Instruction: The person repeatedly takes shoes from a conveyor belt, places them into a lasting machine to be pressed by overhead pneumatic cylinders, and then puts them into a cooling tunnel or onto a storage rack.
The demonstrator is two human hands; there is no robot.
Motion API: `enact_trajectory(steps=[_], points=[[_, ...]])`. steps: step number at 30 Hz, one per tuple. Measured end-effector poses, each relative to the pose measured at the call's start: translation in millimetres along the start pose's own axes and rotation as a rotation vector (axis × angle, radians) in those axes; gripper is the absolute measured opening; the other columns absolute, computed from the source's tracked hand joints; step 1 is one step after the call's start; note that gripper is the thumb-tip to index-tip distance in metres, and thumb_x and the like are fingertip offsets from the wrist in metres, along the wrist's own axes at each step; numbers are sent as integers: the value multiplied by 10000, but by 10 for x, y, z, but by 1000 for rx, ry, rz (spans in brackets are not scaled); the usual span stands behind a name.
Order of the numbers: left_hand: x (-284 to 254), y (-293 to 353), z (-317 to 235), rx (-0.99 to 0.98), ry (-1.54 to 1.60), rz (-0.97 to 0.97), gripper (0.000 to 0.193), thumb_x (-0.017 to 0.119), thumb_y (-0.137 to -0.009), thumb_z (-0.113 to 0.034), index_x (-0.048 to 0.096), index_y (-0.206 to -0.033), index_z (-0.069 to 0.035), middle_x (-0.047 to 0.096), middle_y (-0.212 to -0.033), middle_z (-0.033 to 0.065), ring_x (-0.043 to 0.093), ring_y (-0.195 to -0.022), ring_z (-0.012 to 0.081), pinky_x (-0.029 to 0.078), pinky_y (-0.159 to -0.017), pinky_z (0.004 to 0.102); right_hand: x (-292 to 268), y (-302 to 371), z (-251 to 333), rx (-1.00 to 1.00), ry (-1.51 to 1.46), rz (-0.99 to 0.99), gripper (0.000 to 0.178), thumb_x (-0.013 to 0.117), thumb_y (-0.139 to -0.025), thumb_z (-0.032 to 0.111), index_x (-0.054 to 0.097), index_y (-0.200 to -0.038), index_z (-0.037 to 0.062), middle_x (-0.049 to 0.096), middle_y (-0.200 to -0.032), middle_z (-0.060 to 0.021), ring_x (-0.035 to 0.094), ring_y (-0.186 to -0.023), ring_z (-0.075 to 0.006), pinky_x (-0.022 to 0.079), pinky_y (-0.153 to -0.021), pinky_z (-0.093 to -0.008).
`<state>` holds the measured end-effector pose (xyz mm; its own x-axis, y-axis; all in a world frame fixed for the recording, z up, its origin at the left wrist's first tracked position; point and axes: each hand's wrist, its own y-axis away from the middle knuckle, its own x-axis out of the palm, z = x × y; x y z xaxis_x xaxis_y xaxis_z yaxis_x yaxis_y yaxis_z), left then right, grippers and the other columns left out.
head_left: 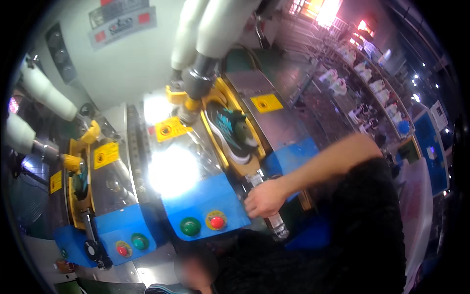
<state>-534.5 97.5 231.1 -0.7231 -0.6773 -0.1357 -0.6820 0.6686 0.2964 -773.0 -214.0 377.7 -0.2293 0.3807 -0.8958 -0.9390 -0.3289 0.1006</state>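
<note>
Where glare whitens, press plate (174, 171) unreadable.

Shoe (234, 131) is black and teal with a white sole, sitting in a yellow cradle (245, 169); blue panel (205, 198) has green (190, 226) and red (217, 221) buttons.

dark sneaker (234, 131) in yellow cradle (243, 168) on steel press bed (276, 120)

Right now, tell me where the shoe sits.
In the head view, the shoe lies centre frame in the yellow cradle, beyond the right hand and under the grey press head.
</note>
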Motion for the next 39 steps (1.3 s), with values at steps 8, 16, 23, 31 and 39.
enact_trajectory(steps=[8,16,23,31,39], points=[[-285,-60,96,14,-139,-29,129,499,-934,-30,601,-1001,10,652,-987,107,623,-914,190,488,-861,308,-734,58,-502,1248,-122,-1293,538,665,-779,238,468,-1192,-43,573,-1105,-227,596,-996,-358,484,-850,-382],[-177,-52,-89,64,-264,12,154,499,-939,-52,613,-1028,-1,649,-1000,98,609,-911,180,481,-843,298,-600,-270,-1032,1436,-172,-767,911,651,-802,303,141,-1388,-174,426,-1292,-366,526,-1112,-458,456,-946,-431],[154,-216,-620,121,-302,118,141,494,-943,-49,604,-1013,6,655,-960,103,612,-905,182,479,-845,301,-499,-227,-1107,1404,-375,-1046,834,637,-811,190,148,-1405,-132,345,-1357,-366,418,-1239,-465,380,-1033,-437],[72,-97,-181,26,-191,108,139,529,-944,-65,604,-1024,20,655,-957,99,612,-888,175,487,-829,302,-343,-210,-1265,1405,-293,-1174,823,620,-814,127,112,-1396,-156,255,-1399,-379,360,-1269,-493,353,-1054,-436],[173,-41,-116,5,-201,55,133,516,-940,-50,612,-995,24,668,-918,104,628,-843,183,503,-803,297,-389,-151,-1306,1449,-172,-976,846,643,-806,122,107,-1408,-135,277,-1388,-354,475,-1160,-467,434,-965,-447]])
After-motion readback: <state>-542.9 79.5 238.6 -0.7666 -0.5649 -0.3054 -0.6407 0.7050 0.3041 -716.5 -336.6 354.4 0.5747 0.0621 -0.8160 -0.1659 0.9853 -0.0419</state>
